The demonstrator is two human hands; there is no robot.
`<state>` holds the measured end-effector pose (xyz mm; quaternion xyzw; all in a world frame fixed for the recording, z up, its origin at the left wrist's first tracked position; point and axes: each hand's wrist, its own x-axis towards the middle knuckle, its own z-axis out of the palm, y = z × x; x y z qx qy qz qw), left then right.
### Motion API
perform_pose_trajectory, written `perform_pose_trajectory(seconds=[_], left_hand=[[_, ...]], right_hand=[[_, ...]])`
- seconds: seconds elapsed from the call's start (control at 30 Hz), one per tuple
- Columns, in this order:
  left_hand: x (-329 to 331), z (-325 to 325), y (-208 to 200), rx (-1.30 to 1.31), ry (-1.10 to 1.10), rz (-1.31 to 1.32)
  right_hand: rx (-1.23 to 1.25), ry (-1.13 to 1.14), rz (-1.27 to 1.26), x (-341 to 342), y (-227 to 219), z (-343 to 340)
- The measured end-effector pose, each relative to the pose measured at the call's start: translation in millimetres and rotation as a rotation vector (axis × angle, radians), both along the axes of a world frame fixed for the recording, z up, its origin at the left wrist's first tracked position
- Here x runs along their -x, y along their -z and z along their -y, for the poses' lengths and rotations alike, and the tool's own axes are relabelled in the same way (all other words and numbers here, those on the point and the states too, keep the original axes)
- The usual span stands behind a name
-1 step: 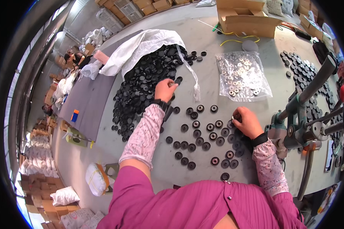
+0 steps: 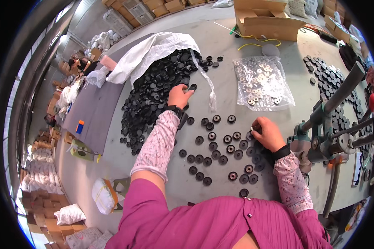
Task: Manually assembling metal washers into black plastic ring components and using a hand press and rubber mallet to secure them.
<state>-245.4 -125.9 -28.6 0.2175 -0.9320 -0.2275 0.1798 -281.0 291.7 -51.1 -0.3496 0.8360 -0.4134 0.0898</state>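
Observation:
My left hand (image 2: 179,97) is at the right edge of a heap of black round caps (image 2: 147,103), fingers curled toward the thumb. A dark cap seems to be pinched there, partly hidden; another black cap (image 2: 193,86) lies just beyond the fingertips. My right hand (image 2: 268,135) is closed over the table at the right of several scattered black caps (image 2: 223,160), some with pale centres. At its fingertips shows a small white piece (image 2: 252,129), too small to make out fully.
A clear bag of white rings (image 2: 264,83) lies beyond my right hand. A green hand press (image 2: 318,128) stands at the right, with more black discs (image 2: 340,120) behind it. A white sack (image 2: 158,47) covers the heap's far side. An open cardboard box (image 2: 270,23) sits at the back.
The whole view has shifted very slightly. My left hand has moved slightly at the heap's edge; my right hand stays in place.

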Motion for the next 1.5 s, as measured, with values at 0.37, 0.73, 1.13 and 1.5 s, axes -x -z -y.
perform_pose_trajectory(seconds=[0.37, 0.73, 1.13, 1.5], left_hand=[[36.3, 13.2, 36.8, 0.101, 0.084, 0.082], [-5.8, -97.8, 2.5, -0.351, 0.224, 0.002], [7.1, -12.9, 25.9, -0.785, -0.018, 0.249], [47.1, -24.7, 41.9, -0.187, 0.034, 0.162]], right_hand=[[-0.022, 0.015, 0.047, -4.2, 0.4, -5.3], [0.014, -0.005, -0.025, 1.8, 10.4, -0.6], [-0.008, 0.018, -0.087, -4.3, 14.9, -0.3], [-0.031, 0.009, -0.053, -5.5, 5.0, 1.4]])
